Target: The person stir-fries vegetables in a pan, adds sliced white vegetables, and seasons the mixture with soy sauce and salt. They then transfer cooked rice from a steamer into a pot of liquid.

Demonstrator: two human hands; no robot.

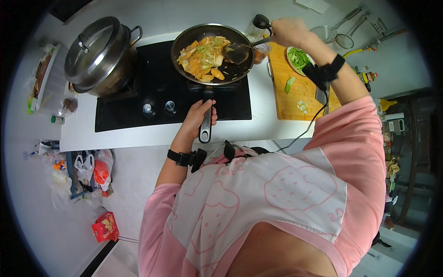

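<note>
My left hand [200, 116] is closed around the handle of a dark frying pan [178, 71], which sits on the black glass cooktop [121, 119]. In the pan lies a heap of sliced, sauce-coated food with pale shreds [204, 55], mostly on the left. My right hand [289, 31], raised beyond the pan's right rim, grips the handle of a dark spatula [237, 53]. The spatula's blade rests inside the pan, at the right edge of the food. Its handle's far end is partly hidden by my fingers.
A large lidded steel pot [100, 59] stands left of the pan. To the right, a wooden cutting board [283, 100] holds a plate of chopped greens [298, 59], a green piece [289, 85] and a cleaver [321, 95]. Jars stand behind the pan; strainers [325, 34] hang on the wall.
</note>
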